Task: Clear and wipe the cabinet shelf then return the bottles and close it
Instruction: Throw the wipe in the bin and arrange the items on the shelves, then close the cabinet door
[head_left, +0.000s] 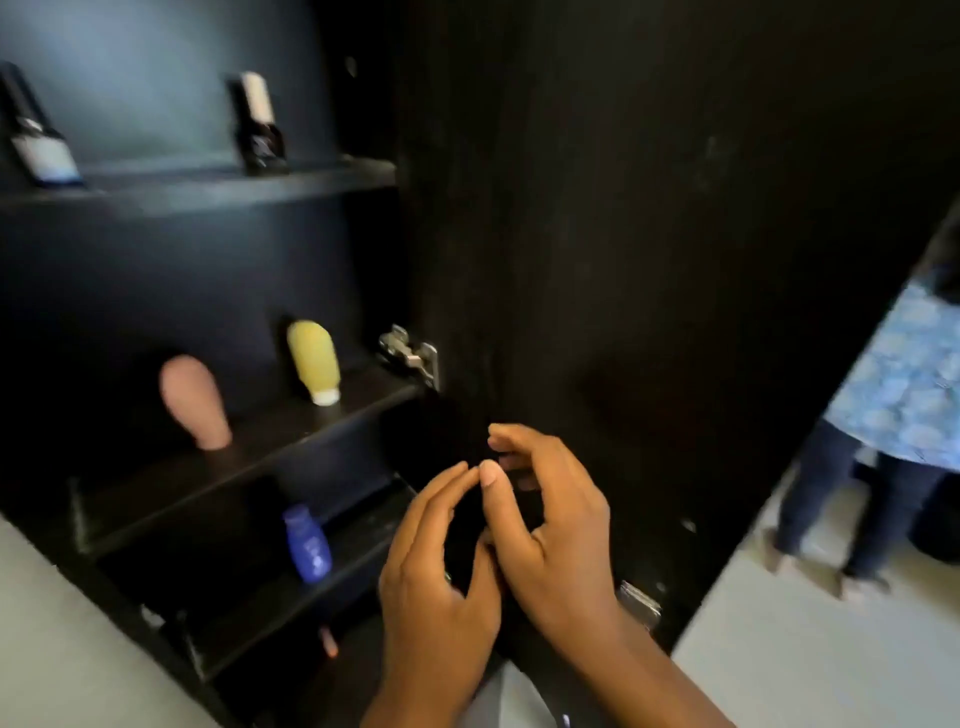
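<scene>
The tall black wooden cabinet (208, 270) stands open, its matte shelves stepping down toward the lower right. Five bottles show on them, plus one small thing too blurred to name. On the top shelf (208, 182) stand two dark glass bottles: a dark bottle with a pale label (39, 140) at the far left and a dark bottle with a white cap (260, 124) near the right end, well apart from each other. On the middle shelf (249, 457) stand two soft rounded squeeze bottles, caps down: a pink squeeze bottle (195, 402) to the left and a yellow squeeze bottle with a white cap (314, 361) to the right. On the lower shelf (363, 540) stands one small blue plastic bottle (307, 545). Below it, a small pinkish object (328, 642) is too blurred to identify.

In front of the lower shelf's right end, the left hand (436, 566) and right hand (550, 519) meet, fingers loosely curved, the left fingertips touching the right thumb. Something dark may lie between them; whether either hand holds it cannot be told.

The black cabinet door (649, 234) hangs open at the right on two silver metal hinges: an upper hinge (410, 356) and a lower hinge (639, 603). Beyond the door, a person in a blue patterned top and dark trousers (883, 415) stands on the pale floor (805, 649).
</scene>
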